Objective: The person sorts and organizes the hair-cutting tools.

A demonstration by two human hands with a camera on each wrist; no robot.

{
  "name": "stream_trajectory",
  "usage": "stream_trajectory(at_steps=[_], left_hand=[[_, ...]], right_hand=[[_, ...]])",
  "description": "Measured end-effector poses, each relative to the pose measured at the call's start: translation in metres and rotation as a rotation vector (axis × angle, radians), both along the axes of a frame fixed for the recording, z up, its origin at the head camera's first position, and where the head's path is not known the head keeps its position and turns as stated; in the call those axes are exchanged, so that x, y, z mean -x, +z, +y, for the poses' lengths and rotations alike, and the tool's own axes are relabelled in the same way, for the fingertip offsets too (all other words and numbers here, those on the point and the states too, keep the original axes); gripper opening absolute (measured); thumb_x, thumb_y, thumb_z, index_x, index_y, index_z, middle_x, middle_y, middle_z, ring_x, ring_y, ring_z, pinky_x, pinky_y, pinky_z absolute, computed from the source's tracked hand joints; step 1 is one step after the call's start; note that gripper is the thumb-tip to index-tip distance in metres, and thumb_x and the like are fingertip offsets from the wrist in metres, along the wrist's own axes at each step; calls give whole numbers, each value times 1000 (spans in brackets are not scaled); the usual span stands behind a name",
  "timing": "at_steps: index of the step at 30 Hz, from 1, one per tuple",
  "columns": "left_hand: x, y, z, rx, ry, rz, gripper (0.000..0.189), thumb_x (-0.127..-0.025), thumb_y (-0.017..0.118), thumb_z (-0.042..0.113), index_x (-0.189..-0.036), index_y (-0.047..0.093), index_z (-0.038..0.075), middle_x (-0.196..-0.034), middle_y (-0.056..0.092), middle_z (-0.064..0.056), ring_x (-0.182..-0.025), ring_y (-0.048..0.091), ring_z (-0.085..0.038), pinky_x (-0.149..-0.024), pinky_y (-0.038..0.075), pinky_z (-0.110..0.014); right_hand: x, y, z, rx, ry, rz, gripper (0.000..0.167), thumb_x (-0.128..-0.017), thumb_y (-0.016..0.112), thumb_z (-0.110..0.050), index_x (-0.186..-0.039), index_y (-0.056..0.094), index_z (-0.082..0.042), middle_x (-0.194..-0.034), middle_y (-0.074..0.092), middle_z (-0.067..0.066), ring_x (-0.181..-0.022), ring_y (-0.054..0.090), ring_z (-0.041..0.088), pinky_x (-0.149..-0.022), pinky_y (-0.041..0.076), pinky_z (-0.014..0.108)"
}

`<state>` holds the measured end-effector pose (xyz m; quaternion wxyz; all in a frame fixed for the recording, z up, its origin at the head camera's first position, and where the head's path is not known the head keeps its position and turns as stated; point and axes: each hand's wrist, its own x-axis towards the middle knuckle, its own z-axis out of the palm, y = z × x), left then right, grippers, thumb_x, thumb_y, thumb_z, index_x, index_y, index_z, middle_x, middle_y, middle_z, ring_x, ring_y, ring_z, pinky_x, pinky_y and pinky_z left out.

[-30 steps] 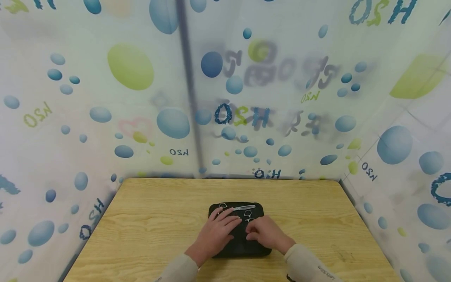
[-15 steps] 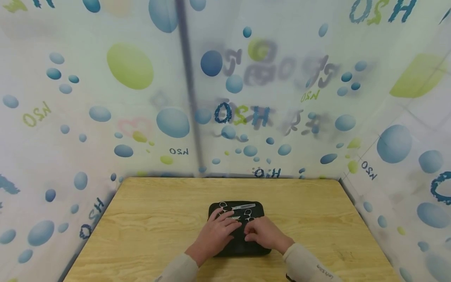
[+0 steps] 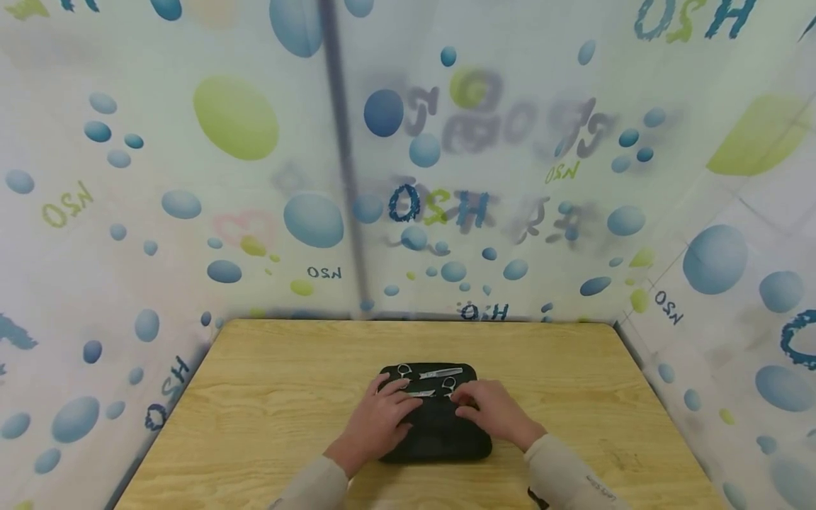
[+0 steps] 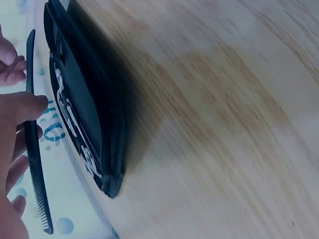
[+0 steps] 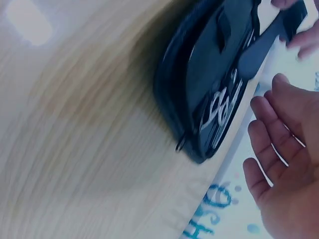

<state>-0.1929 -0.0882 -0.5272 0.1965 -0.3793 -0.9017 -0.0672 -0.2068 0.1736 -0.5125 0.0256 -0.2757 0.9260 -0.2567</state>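
A black case (image 3: pixel 440 435) lies on the table with two pairs of silver scissors in its far half: thinning scissors (image 3: pixel 441 373) behind and another pair of scissors (image 3: pixel 423 394) in front. Over the case's left side, my left hand (image 3: pixel 376 423) pinches a black comb (image 4: pixel 33 149) between thumb and fingers, its teeth showing in the left wrist view. Against the dark case the comb hardly shows in the head view. My right hand (image 5: pixel 294 144) has loosely bent fingers with nothing between them, near the comb's other end and the case's right side.
The wooden table (image 3: pixel 287 382) extends all around the case. Behind it and at both sides hangs a pale curtain (image 3: pixel 510 177) printed with blue and green dots. A zip pull (image 5: pixel 180 144) hangs from a corner of the case.
My right hand has shifted right, and my left hand slightly left, so the space between them is wider. More of the nearer scissors' blade shows. The case stays where it was.
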Motion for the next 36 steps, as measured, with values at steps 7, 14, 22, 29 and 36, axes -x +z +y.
stream_trajectory(at_steps=[7,14,22,29,36], left_hand=[[0,4,-18,42,61,-37,36,-77,81,32,-111,71,24,-105,73,9,-123,58,-20,-107,39,-50],[-2,6,-33,38,96,-68,38,-75,82,30,-110,71,23,-103,73,6,-121,59,-23,-106,40,-49],[-2,3,-46,61,119,-78,40,-74,83,31,-111,70,24,-101,74,5,-119,60,-22,-106,40,-48],[-5,1,-53,66,110,-102,39,-73,83,31,-109,71,23,-101,74,6,-118,60,-21,-106,40,-48],[-6,-1,-55,94,103,-135,39,-74,82,32,-110,71,23,-102,74,6,-119,60,-21,-106,40,-48]], right_hand=[[-1,-5,22,-96,-161,43,35,-84,75,-18,-116,67,-8,-113,71,5,-105,65,24,-95,48,49],[-4,-14,37,-181,-233,-48,65,-74,84,-27,-129,59,-5,-130,63,13,-125,55,35,-106,37,58],[-10,-16,46,-160,-146,-134,88,-70,86,-39,-140,48,0,-143,52,18,-133,46,38,-108,28,63],[-10,-26,46,-179,-63,-114,104,-67,85,-47,-146,39,1,-153,39,20,-141,36,39,-112,22,65],[-11,-37,42,-205,-63,-159,112,-66,83,-53,-150,33,-1,-157,32,17,-146,27,39,-117,14,65]])
